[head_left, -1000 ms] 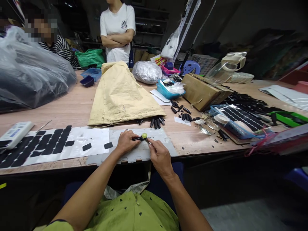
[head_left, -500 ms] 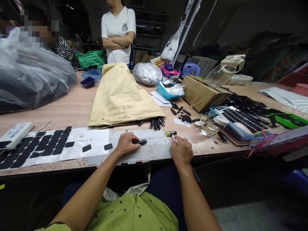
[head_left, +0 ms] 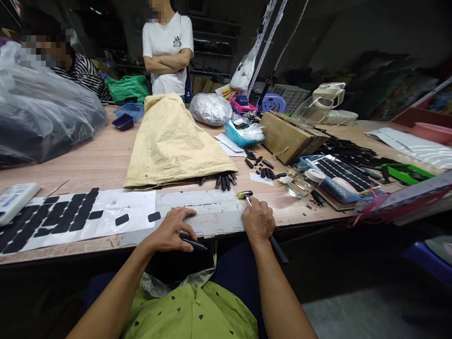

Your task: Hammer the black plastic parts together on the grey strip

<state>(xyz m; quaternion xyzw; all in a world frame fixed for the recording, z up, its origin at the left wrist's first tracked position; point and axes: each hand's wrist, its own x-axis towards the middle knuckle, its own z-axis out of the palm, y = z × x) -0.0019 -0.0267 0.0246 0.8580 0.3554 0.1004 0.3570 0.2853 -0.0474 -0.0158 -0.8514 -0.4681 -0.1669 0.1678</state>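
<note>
My left hand (head_left: 173, 231) is at the table's front edge, its index finger stretched out. A black pen-like tube (head_left: 197, 245) sits between its thumb and another finger, pointing right past the edge. My right hand (head_left: 259, 220) is wrapped round a small hammer (head_left: 245, 194). The hammer's head has a yellow-green end and a dark end, and its black handle sticks out below my wrist. Between my hands lies a grey plate (head_left: 215, 221) with notches along its front edge. Several similar black tubes (head_left: 224, 181) lie just behind it.
To the left, a white sheet (head_left: 137, 202) carries black patches beside a white device (head_left: 17, 200). Beige cloth (head_left: 176, 150) covers the table's middle. At the right are a cardboard box (head_left: 289, 136) and a blue basket (head_left: 339, 186). A person with folded arms (head_left: 167, 61) stands behind the table.
My left hand has moved toward me with the black tube, from the grey plate to the table edge, and its index finger has spread. The right hand keeps the hammer. The view has shifted slightly.
</note>
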